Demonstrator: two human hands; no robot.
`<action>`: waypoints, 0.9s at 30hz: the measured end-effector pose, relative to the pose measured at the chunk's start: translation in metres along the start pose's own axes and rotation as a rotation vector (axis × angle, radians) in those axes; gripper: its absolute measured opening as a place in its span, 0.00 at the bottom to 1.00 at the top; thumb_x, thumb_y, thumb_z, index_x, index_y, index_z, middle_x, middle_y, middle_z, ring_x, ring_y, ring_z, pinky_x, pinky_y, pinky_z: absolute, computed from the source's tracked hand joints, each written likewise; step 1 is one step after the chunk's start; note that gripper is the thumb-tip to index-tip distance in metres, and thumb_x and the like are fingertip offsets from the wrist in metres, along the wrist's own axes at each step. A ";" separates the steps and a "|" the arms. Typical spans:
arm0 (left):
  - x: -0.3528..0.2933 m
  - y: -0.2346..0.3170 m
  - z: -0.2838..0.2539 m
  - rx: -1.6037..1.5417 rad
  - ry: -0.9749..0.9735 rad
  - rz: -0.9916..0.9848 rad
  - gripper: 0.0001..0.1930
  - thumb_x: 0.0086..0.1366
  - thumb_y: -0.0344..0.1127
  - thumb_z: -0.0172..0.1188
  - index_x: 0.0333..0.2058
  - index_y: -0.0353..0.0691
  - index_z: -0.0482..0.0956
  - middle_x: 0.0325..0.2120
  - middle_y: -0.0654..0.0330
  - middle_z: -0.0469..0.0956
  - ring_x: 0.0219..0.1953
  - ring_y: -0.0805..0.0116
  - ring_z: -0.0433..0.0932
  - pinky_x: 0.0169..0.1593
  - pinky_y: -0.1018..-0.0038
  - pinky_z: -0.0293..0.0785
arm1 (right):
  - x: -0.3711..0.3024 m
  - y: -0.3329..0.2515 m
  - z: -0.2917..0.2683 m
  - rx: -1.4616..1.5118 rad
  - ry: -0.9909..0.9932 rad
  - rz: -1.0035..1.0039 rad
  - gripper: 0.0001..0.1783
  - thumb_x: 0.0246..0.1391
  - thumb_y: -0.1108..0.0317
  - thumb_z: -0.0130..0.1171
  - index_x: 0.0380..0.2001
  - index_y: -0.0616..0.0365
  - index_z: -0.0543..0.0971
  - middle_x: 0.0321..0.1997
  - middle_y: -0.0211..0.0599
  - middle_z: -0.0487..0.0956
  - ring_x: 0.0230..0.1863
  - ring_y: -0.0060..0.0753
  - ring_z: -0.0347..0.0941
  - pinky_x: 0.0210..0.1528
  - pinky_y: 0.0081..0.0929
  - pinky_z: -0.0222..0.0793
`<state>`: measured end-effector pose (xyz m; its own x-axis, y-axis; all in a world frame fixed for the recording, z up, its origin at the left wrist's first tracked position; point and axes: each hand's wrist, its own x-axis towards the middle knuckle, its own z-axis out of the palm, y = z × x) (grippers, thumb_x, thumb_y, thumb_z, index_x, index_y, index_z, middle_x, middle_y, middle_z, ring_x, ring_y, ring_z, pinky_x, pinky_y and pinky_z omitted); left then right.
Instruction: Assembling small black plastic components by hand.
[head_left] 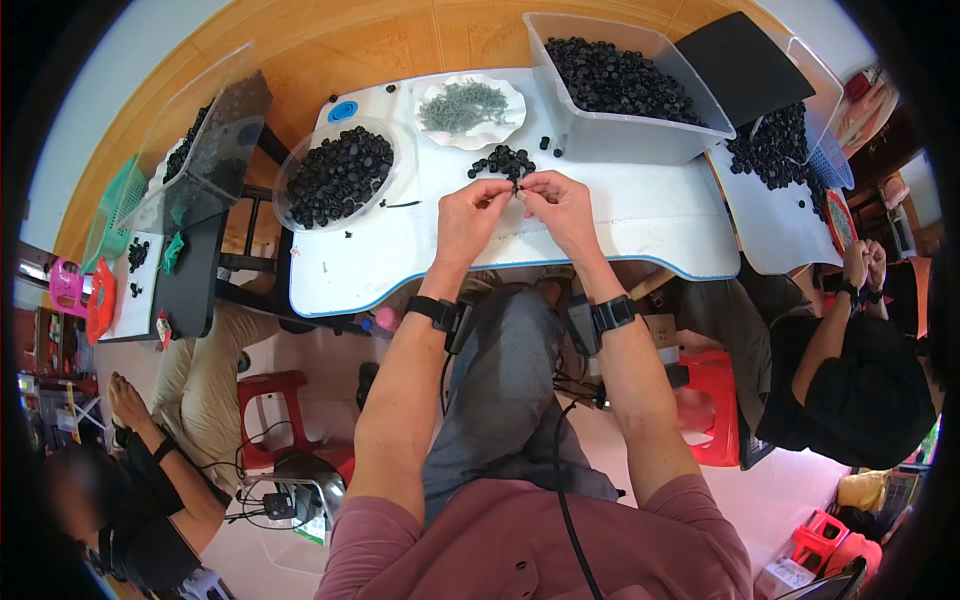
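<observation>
My left hand [468, 216] and my right hand [560, 206] meet above the near part of the white table [400, 250]. Their fingertips pinch together around a small black piece [516, 188], whose exact kind is too small to make out. Just beyond the fingers lies a loose pile of black round knob-like parts [505, 160]. Behind it stands a white scalloped plate [511, 122] heaped with thin grey-green bits [464, 105]. A thin dark strip [403, 205] rests on the table left of my left hand.
At left stands a clear round tub [283, 205] full of black parts; at back right, a large translucent bin [620, 148] holds more. A blue ring [343, 111] lies near the back edge. Co-workers sit either side, one with hands [866, 264] raised at right, another with hands [127, 402] at left.
</observation>
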<state>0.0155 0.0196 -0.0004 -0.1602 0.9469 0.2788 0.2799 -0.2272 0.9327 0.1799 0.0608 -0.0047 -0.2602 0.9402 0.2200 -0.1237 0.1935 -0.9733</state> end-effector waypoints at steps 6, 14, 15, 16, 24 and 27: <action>0.004 -0.004 -0.007 0.280 0.368 0.219 0.13 0.57 0.26 0.65 0.42 0.36 0.84 0.31 0.56 0.83 0.33 0.68 0.81 0.37 0.74 0.76 | -0.001 -0.010 0.004 0.001 0.134 0.024 0.07 0.54 0.76 0.65 0.36 0.66 0.82 0.29 0.30 0.81 0.27 0.17 0.74 0.29 0.17 0.71; 0.001 -0.008 -0.003 0.669 0.316 0.142 0.11 0.53 0.33 0.69 0.37 0.41 0.84 0.36 0.57 0.78 0.45 0.54 0.76 0.47 0.59 0.70 | 0.001 -0.004 0.001 0.023 0.136 0.016 0.07 0.53 0.75 0.65 0.37 0.65 0.82 0.29 0.30 0.81 0.27 0.15 0.74 0.28 0.16 0.71; 0.002 -0.008 -0.003 0.672 0.314 0.146 0.11 0.53 0.33 0.69 0.37 0.41 0.84 0.36 0.57 0.78 0.45 0.54 0.76 0.47 0.59 0.70 | 0.001 -0.002 0.001 0.007 0.123 0.001 0.08 0.54 0.75 0.65 0.37 0.65 0.82 0.29 0.30 0.81 0.27 0.15 0.74 0.28 0.16 0.71; 0.002 -0.008 -0.004 0.649 0.303 0.161 0.11 0.54 0.33 0.68 0.38 0.40 0.84 0.37 0.56 0.79 0.45 0.54 0.76 0.48 0.59 0.70 | 0.000 -0.003 0.002 0.011 0.126 0.001 0.08 0.54 0.75 0.65 0.37 0.65 0.82 0.29 0.30 0.81 0.27 0.15 0.74 0.28 0.16 0.71; -0.004 0.006 0.004 0.440 0.108 0.184 0.12 0.57 0.31 0.67 0.41 0.37 0.83 0.36 0.51 0.85 0.39 0.54 0.84 0.45 0.64 0.78 | -0.002 0.000 0.002 -0.015 0.067 -0.027 0.08 0.53 0.76 0.64 0.38 0.64 0.82 0.29 0.28 0.82 0.27 0.14 0.74 0.30 0.16 0.72; -0.004 0.006 0.003 0.380 0.085 0.223 0.12 0.58 0.30 0.67 0.42 0.38 0.83 0.35 0.53 0.85 0.37 0.57 0.85 0.43 0.68 0.79 | -0.001 0.001 0.002 -0.026 0.056 -0.030 0.09 0.52 0.76 0.63 0.38 0.65 0.83 0.30 0.30 0.82 0.28 0.15 0.74 0.30 0.17 0.72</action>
<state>0.0209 0.0153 0.0037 -0.1296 0.8586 0.4959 0.6414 -0.3088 0.7023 0.1780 0.0598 -0.0057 -0.2024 0.9480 0.2454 -0.1051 0.2281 -0.9679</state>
